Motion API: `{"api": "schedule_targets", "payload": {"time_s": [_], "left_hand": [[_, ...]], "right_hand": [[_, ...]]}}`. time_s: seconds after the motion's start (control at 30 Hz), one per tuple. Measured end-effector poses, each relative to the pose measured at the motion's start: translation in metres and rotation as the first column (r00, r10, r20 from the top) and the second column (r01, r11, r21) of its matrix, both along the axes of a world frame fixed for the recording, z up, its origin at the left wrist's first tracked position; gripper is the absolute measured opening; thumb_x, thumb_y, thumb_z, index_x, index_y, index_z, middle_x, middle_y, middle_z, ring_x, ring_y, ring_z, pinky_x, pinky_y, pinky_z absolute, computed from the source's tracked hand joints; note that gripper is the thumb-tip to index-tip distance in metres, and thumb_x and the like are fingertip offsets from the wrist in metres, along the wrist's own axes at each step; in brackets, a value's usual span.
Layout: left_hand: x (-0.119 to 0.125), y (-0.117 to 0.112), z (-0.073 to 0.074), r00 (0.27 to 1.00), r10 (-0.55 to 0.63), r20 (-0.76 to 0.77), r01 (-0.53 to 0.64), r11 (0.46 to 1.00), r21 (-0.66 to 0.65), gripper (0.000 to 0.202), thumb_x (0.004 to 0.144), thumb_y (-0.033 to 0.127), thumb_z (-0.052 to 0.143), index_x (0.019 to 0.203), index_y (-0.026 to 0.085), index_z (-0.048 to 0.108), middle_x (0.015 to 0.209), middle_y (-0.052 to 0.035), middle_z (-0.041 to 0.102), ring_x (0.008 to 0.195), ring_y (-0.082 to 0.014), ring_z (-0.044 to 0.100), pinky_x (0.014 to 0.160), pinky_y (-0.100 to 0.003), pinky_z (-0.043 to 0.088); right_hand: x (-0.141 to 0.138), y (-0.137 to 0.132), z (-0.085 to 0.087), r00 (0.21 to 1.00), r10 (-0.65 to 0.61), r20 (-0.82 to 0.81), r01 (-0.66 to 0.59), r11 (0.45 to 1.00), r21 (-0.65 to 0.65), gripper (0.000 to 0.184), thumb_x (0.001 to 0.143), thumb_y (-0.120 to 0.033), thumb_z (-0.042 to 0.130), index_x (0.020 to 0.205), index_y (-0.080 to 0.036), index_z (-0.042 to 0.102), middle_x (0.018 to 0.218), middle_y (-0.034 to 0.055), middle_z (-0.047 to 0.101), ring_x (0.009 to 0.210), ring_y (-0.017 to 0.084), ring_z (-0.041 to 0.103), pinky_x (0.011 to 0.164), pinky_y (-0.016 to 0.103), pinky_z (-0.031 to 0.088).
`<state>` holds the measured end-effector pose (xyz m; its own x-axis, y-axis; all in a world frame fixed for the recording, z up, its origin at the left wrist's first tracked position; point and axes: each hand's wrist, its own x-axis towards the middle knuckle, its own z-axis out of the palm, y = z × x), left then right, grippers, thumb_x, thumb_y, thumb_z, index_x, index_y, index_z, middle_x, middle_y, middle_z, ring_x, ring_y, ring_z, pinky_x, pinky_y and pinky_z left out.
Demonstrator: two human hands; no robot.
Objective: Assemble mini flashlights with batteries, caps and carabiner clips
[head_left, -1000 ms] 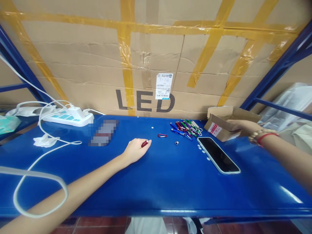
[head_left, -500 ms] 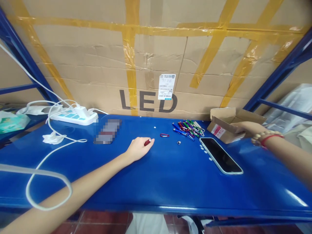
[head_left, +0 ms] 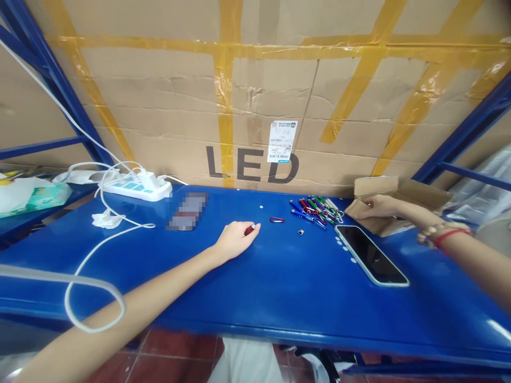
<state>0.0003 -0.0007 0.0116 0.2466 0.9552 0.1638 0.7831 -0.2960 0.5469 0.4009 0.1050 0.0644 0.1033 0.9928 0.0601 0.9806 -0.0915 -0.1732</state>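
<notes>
My left hand (head_left: 237,239) rests on the blue table, its fingers closed around a small dark red metal tube (head_left: 249,229) with a silvery end; the rest of the tube is hidden. To its right lie a red carabiner clip (head_left: 277,219) and a small silvery metal piece (head_left: 301,232). My right hand (head_left: 377,206) is at the open small cardboard box (head_left: 425,194), gripping its near left side; the inside is mostly hidden. Beside the box lies a pile of coloured keychain flashlights (head_left: 315,210), blue, red, green and silvery, with clips.
A phone (head_left: 371,255) lies right of centre, with several white dots beside it. At the left are a white power strip (head_left: 133,186), loose white cables (head_left: 85,260) and a blurred-out flat item (head_left: 187,211). A large taped carton (head_left: 167,106) stands behind the blue table (head_left: 255,298).
My right hand has shifted from the box's front to its left side, and the box's red-and-white label is now covered. My left hand keeps the red tube. The view has swung slightly left.
</notes>
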Motion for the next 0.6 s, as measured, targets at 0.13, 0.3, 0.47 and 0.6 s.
{"api": "schedule_targets", "payload": {"time_s": [0.13, 0.3, 0.47, 0.6], "left_hand": [[-0.002, -0.001, 0.000, 1.000, -0.010, 0.004, 0.010, 1.000, 0.003, 0.041, 0.087, 0.044, 0.033, 0.054, 0.019, 0.033, 0.052, 0.0016, 0.042, 0.051, -0.0121, 0.039, 0.053, -0.023, 0.026], [-0.002, 0.000, -0.001, 1.000, -0.020, 0.004, 0.020, 1.000, -0.006, 0.042, 0.087, 0.044, 0.032, 0.054, 0.019, 0.036, 0.053, 0.0003, 0.046, 0.053, -0.0133, 0.043, 0.055, -0.024, 0.027], [0.000, 0.001, -0.001, 1.000, -0.016, -0.003, 0.016, 1.000, -0.024, 0.043, 0.086, 0.047, 0.029, 0.055, 0.019, 0.039, 0.055, -0.0011, 0.050, 0.056, -0.0150, 0.047, 0.057, -0.025, 0.029], [0.001, 0.001, 0.001, 1.000, -0.021, -0.008, 0.020, 0.999, -0.035, 0.044, 0.086, 0.049, 0.027, 0.055, 0.019, 0.039, 0.056, -0.0020, 0.051, 0.058, -0.0163, 0.049, 0.058, -0.026, 0.030]], "right_hand": [[-0.002, -0.010, -0.014, 0.981, -0.007, 0.194, 0.035, 0.989, -0.140, 0.025, 0.090, -0.031, 0.054, 0.110, -0.017, 0.057, 0.112, 0.0071, 0.059, 0.096, 0.017, 0.059, 0.081, 0.036, 0.051], [-0.001, -0.028, -0.013, 0.946, 0.004, 0.325, 0.054, 0.984, -0.169, 0.032, 0.089, -0.033, 0.055, 0.117, -0.019, 0.054, 0.120, 0.0082, 0.055, 0.104, 0.021, 0.055, 0.087, 0.041, 0.047], [0.009, -0.039, -0.005, 0.944, 0.089, 0.319, -0.011, 0.972, -0.237, 0.031, 0.082, -0.027, 0.061, 0.112, -0.020, 0.059, 0.113, 0.0107, 0.060, 0.108, 0.025, 0.054, 0.087, 0.037, 0.043], [0.026, -0.056, 0.013, 0.967, 0.160, 0.201, -0.070, 0.917, -0.392, 0.023, 0.069, -0.019, 0.069, 0.092, -0.018, 0.069, 0.098, 0.0068, 0.069, 0.097, 0.024, 0.061, 0.082, 0.027, 0.045]]}}
